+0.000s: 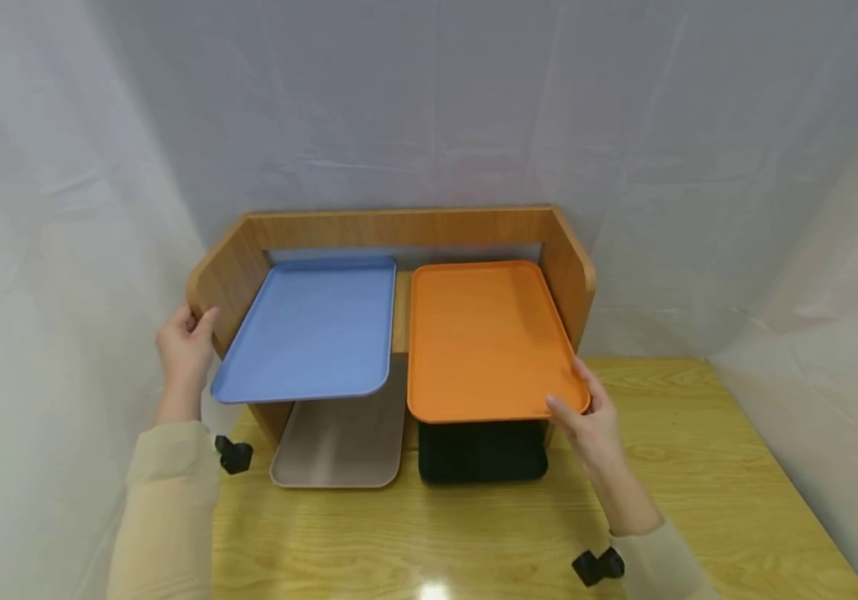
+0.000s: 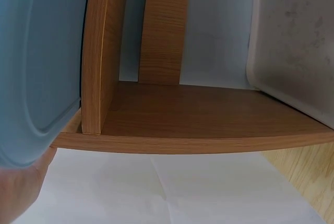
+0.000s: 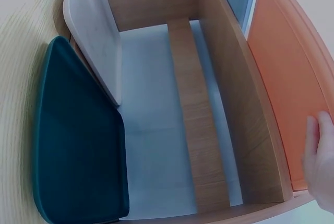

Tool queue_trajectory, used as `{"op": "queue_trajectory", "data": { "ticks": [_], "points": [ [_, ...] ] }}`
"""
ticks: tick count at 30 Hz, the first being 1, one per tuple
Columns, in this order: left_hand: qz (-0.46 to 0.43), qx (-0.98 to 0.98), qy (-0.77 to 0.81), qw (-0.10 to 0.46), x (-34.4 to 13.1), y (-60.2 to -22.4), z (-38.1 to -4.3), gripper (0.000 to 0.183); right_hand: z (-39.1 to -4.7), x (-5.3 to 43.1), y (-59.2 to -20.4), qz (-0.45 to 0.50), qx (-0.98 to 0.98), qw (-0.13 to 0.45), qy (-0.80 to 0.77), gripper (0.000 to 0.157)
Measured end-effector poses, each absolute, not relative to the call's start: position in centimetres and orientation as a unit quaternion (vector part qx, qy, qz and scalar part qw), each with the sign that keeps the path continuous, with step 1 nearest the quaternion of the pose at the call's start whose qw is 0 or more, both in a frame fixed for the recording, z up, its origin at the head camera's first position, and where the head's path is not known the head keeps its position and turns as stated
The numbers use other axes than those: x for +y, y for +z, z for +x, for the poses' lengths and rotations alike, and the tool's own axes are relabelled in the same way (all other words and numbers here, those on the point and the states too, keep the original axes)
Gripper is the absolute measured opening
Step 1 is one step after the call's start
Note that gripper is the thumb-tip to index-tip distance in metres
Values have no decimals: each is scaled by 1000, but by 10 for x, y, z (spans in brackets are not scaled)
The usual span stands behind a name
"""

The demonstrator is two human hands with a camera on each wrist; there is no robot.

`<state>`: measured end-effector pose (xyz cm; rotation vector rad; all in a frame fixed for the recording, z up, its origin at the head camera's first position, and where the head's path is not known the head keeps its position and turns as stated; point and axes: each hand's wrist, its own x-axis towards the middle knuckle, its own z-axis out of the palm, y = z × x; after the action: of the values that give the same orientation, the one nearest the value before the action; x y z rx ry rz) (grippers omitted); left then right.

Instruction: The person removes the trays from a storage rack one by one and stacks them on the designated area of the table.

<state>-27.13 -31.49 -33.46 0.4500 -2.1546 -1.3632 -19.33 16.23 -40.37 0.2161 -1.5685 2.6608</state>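
Observation:
A two-tier wooden shelf (image 1: 398,229) stands on the table. At its left side, my left hand (image 1: 183,343) grips the front edge of the side panel (image 1: 229,271), thumb on the inner face. Beside that hand lies a blue tray (image 1: 312,329) on the upper tier, its front end jutting out. My right hand (image 1: 595,423) pinches the front right corner of an orange tray (image 1: 492,342), which lies on the upper tier to the right and also overhangs. In the right wrist view, fingers (image 3: 311,140) lie against the orange tray's underside.
Below, a beige tray (image 1: 346,442) sits at the lower left and a dark green tray (image 1: 483,454) at the lower right, both sticking out in front. The yellow wood-grain table (image 1: 699,467) extends right. Pale sheeting (image 1: 429,100) hangs behind and at both sides.

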Motion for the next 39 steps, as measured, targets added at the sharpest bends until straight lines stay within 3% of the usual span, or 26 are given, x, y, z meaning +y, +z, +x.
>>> {"op": "queue_trajectory", "data": {
  "ticks": [11, 39],
  "points": [
    [168, -792, -520, 272, -314, -332, -273, 38, -182, 161, -405, 96, -506, 39, 856, 79],
    [170, -793, -517, 274, -314, -332, -272, 38, -159, 159, -380, 171, -462, 97, 865, 72]
  ]
}}
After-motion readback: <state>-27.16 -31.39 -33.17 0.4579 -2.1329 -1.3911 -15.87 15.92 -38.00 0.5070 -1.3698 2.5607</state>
